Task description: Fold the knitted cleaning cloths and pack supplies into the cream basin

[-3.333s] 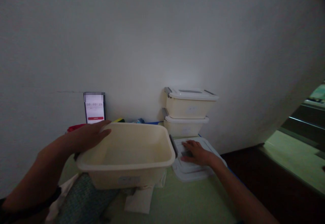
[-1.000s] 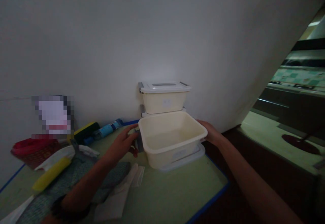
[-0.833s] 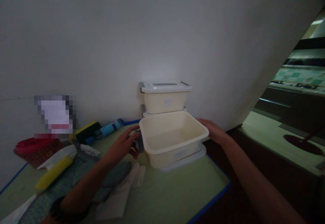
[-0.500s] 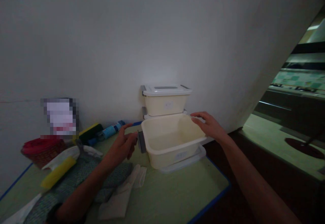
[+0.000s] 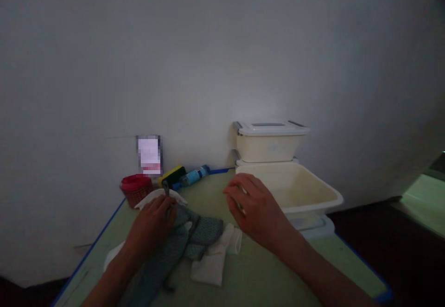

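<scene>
My left hand (image 5: pixel 153 221) is closed at the upper end of a grey-green knitted cloth (image 5: pixel 174 237), its fingers gripping the knit. A dark grey loop (image 5: pixel 166 187) sticks up just beyond the fingers. My right hand (image 5: pixel 259 209) hovers over the table in front of an open cream plastic bin (image 5: pixel 306 186). Its fingers are loosely curled and apart, with nothing visible in them. Folded white cloth (image 5: pixel 212 265) lies by the knit's right edge. More white material (image 5: pixel 179 197) shows behind my left hand.
A cream bin with a white lid (image 5: pixel 273 128) stands behind the open one, against the wall. Along the back left are a red woven basket (image 5: pixel 137 191), a yellow and dark green sponge (image 5: pixel 172 176) and a blue bottle (image 5: pixel 194 175). The pale green table (image 5: pixel 278 274) has blue edging.
The view has turned left. My right hand has left the open bin's rim and moved left. My left hand has gone from beside the bin to the knitted cloth and closed there.
</scene>
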Tool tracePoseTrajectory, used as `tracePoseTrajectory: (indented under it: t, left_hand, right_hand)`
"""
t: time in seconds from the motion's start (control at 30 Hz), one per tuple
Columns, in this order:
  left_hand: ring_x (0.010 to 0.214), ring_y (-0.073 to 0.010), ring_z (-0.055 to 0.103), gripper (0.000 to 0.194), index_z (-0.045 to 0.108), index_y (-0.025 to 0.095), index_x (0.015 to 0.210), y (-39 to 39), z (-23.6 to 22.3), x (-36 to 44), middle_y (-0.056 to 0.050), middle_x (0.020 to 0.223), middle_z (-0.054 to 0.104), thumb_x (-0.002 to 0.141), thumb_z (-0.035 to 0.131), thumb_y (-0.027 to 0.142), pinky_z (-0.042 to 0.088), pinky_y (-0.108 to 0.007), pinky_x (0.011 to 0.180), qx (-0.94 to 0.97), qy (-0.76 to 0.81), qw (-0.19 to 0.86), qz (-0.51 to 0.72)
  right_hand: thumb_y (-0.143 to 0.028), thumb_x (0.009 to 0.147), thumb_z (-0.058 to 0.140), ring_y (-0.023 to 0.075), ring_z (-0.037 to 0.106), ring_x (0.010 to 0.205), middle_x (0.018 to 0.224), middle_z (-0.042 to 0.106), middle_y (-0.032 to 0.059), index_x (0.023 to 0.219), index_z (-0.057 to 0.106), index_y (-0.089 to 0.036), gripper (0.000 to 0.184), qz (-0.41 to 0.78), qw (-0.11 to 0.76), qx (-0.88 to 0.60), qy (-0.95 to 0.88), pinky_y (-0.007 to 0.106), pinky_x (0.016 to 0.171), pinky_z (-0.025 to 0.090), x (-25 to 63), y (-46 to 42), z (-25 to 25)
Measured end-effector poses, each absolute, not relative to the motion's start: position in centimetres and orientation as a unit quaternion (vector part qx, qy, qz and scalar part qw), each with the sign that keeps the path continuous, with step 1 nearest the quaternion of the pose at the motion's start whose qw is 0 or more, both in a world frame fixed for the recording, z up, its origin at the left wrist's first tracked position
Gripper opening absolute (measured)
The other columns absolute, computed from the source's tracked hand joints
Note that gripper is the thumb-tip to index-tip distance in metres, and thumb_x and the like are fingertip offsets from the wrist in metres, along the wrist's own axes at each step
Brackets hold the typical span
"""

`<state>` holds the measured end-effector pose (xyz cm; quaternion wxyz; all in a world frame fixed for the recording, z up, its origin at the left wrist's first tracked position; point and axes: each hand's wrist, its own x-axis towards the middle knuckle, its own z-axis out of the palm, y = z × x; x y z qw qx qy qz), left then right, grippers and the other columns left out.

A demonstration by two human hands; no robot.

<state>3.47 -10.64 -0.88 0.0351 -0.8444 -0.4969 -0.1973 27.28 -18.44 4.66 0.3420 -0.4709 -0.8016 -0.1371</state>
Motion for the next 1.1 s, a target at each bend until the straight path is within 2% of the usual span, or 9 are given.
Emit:
tracePoseTrajectory:
  t: [0.17, 0.27, 0.4, 0.5, 0.67, 0.8, 0.93, 1.03, 1.1]
  left_hand:
    - [0.085, -0.0237, 0.061, 0.026, 0.061, 0.019, 0.092, -10.7, -1.5, 1.9, -0.009, 0.093, 0.065, 0.086, 0.04, 0.034, 0.046, -0.034, 0.074, -0.876, -0.463, -0.082, -0.109]
    - [0.091, -0.0261, 0.059, 0.027, 0.061, 0.017, 0.098, -11.0, -1.9, 2.3, -0.011, 0.1, 0.063, 0.082, 0.051, 0.035, 0.045, -0.037, 0.079, -0.882, -0.454, -0.091, -0.087]
    - [0.083, -0.022, 0.06, 0.016, 0.061, 0.019, 0.085, -11.1, -2.5, 3.0, -0.007, 0.089, 0.063, 0.084, 0.046, 0.025, 0.047, -0.034, 0.074, -0.877, -0.444, -0.123, -0.137]
    - [0.078, -0.0191, 0.06, 0.015, 0.057, 0.019, 0.081, -11.0, -2.1, 3.2, -0.005, 0.083, 0.062, 0.085, 0.045, 0.027, 0.049, -0.031, 0.071, -0.824, -0.447, -0.17, -0.305]
    - [0.072, -0.017, 0.063, 0.016, 0.05, 0.018, 0.09, -10.5, -1.1, 2.5, -0.005, 0.085, 0.063, 0.083, 0.045, 0.031, 0.052, -0.029, 0.063, -0.656, -0.485, -0.249, -0.521]
    - [0.089, -0.0213, 0.06, 0.017, 0.056, 0.018, 0.091, -9.9, -2.7, 2.2, -0.009, 0.098, 0.061, 0.076, 0.048, 0.018, 0.052, -0.036, 0.075, -0.777, -0.453, -0.184, -0.396]
    - [0.105, -0.0257, 0.052, 0.022, 0.062, 0.016, 0.092, -9.9, -4.5, 2.4, -0.013, 0.11, 0.056, 0.072, 0.053, 0.011, 0.044, -0.042, 0.092, -0.878, -0.384, -0.147, -0.246]
    - [0.109, -0.0236, 0.05, 0.03, 0.06, 0.017, 0.103, -9.9, -4.8, 2.3, -0.013, 0.115, 0.053, 0.077, 0.047, 0.008, 0.042, -0.04, 0.095, -0.883, -0.378, -0.147, -0.235]
    - [0.113, -0.0236, 0.047, 0.037, 0.055, 0.017, 0.114, -9.6, -5.0, 2.0, -0.013, 0.119, 0.05, 0.08, 0.043, 0.008, 0.041, -0.042, 0.097, -0.874, -0.392, -0.133, -0.255]
  right_hand:
    - [-0.024, 0.086, 0.047, 0.0209, 0.053, 0.093, 0.095, 0.06, 0.009, 0.098, 0.061, -0.015, 0.02, 0.01, 0.269, -0.434, -0.86, 0.035, 0.085, 0.046, 23.1, -17.3, 0.0]
    - [-0.033, 0.079, 0.059, 0.0232, 0.053, 0.098, 0.106, 0.059, 0.0103, 0.112, 0.056, -0.015, 0.038, 0.068, 0.213, -0.461, -0.859, 0.037, 0.086, 0.046, 22.9, -16.2, -3.5]
    - [-0.022, 0.084, 0.053, 0.0219, 0.057, 0.087, 0.088, 0.062, 0.0077, 0.088, 0.063, -0.016, 0.012, 0.039, 0.181, -0.492, -0.85, 0.036, 0.079, 0.048, 23.3, -15.0, -5.5]
    - [-0.013, 0.087, 0.041, 0.0215, 0.057, 0.08, 0.085, 0.06, 0.01, 0.085, 0.06, -0.013, 0.019, 0.021, 0.208, -0.53, -0.822, 0.037, 0.074, 0.048, 23.6, -14.9, -5.2]
    - [-0.013, 0.089, 0.035, 0.0212, 0.053, 0.094, 0.102, 0.052, 0.0135, 0.109, 0.051, -0.012, 0.025, -0.086, 0.406, -0.519, -0.747, 0.038, 0.082, 0.047, 24.2, -15.7, -4.6]
    - [-0.006, 0.086, 0.035, 0.0217, 0.048, 0.107, 0.112, 0.051, 0.0133, 0.119, 0.048, -0.014, 0.037, -0.081, 0.376, -0.47, -0.794, 0.04, 0.09, 0.044, 23.8, -16.3, -5.0]
    - [-0.021, 0.089, 0.041, 0.0226, 0.045, 0.115, 0.123, 0.049, 0.016, 0.128, 0.04, -0.009, 0.041, 0.046, 0.307, -0.493, -0.813, 0.041, 0.098, 0.041, 23.1, -16.4, -5.7]
    - [-0.026, 0.087, 0.045, 0.0237, 0.04, 0.121, 0.133, 0.042, 0.0166, 0.137, 0.028, -0.009, 0.056, 0.097, 0.279, -0.502, -0.813, 0.041, 0.1, 0.038, 22.9, -16.2, -5.9]
    - [-0.024, 0.084, 0.048, 0.0244, 0.04, 0.12, 0.132, 0.043, 0.0141, 0.136, 0.032, -0.012, 0.056, 0.106, 0.258, -0.498, -0.821, 0.042, 0.1, 0.037, 22.8, -16.0, -5.8]
